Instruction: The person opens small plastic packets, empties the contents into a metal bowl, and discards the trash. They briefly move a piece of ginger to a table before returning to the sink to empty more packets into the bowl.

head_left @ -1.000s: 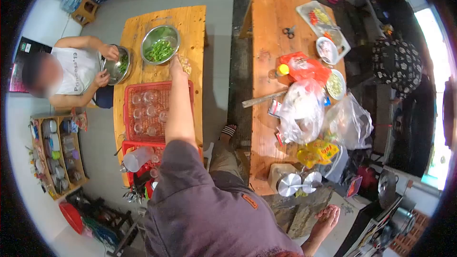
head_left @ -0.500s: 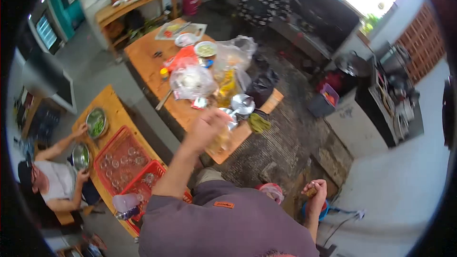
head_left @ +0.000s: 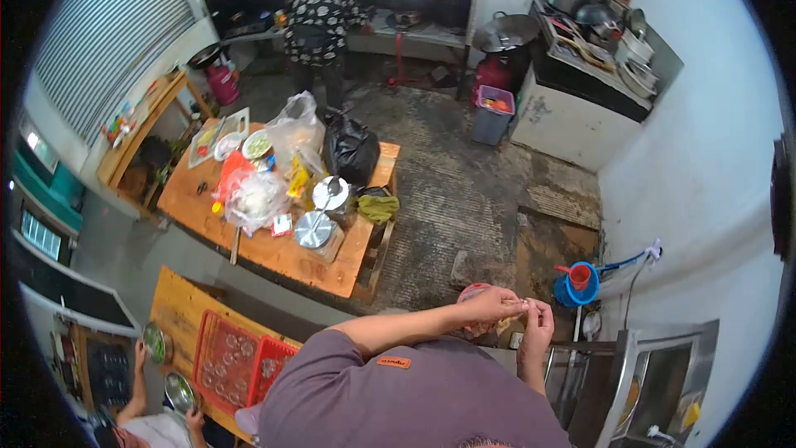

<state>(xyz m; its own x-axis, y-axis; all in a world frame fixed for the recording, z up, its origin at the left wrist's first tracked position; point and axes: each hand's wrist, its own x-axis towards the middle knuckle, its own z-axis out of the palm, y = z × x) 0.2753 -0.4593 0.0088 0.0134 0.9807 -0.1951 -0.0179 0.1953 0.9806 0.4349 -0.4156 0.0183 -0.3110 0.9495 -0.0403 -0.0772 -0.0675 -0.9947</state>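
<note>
My left hand (head_left: 491,306) is closed in a pinch in front of my chest. Its fingertips meet those of my right hand (head_left: 536,336), which is also closed, with the fingers curled. A small pale thing shows between the fingertips; I cannot tell what it is. Below and behind my left hand, a pinkish-red container (head_left: 473,291) stands low down, partly hidden by the hand and forearm.
A wooden table (head_left: 199,209) holds bags, bowls and lidded jars (head_left: 317,231). A blue bucket (head_left: 575,284) with a red dipper stands by the right wall, near a metal sink (head_left: 663,382). One person (head_left: 319,21) stands at the stove; another (head_left: 157,427) handles bowls beside red crates (head_left: 222,358).
My left hand has come from over the table's jars to meet my right hand at my chest. The view has turned to the right, bringing the sink into sight.
</note>
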